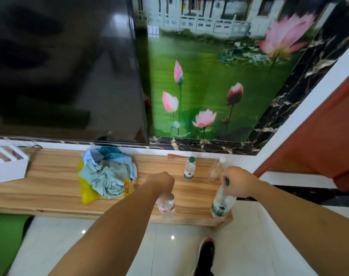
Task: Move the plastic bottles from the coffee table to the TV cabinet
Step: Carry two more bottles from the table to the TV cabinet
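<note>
TV cabinet [56, 176]: both hands gripping upright bottles by tops.

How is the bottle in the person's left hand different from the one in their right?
The clear plastic bottle with a red label, under the left hand, looks shorter; the clear plastic bottle with a green label, under the right hand, looks taller and shows a green cap. Both are held by the top.
</note>
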A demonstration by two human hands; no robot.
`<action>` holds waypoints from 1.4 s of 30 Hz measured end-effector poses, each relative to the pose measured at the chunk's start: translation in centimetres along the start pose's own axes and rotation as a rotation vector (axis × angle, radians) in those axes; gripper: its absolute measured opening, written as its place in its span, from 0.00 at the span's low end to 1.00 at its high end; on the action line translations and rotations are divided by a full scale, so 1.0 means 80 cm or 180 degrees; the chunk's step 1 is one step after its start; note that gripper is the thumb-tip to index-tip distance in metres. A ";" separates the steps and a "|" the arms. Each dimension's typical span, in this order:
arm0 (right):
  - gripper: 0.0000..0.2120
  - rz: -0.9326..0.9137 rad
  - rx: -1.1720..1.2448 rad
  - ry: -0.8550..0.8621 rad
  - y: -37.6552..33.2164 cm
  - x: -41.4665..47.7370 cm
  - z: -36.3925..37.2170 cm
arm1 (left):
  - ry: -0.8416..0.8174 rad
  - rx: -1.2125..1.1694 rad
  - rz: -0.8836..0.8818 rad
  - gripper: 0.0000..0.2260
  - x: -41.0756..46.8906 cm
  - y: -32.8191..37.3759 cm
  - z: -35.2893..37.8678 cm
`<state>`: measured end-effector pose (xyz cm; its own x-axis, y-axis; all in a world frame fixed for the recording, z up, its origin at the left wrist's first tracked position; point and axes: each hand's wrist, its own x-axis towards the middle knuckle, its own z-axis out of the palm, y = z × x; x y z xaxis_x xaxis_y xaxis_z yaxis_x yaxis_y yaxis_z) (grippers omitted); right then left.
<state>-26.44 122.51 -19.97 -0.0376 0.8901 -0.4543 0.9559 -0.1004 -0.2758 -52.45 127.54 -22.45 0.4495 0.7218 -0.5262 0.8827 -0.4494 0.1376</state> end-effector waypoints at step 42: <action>0.10 0.0535 0.0385 -0.0377 0.110 0.298 0.127 | 0.0392 -0.2416 -0.1414 0.10 0.297 -0.041 0.098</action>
<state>-21.88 138.35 -41.85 0.0785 0.7986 -0.5967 0.9101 -0.3017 -0.2842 -45.72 142.03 -41.96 0.0169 0.8177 -0.5754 0.8125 0.3241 0.4845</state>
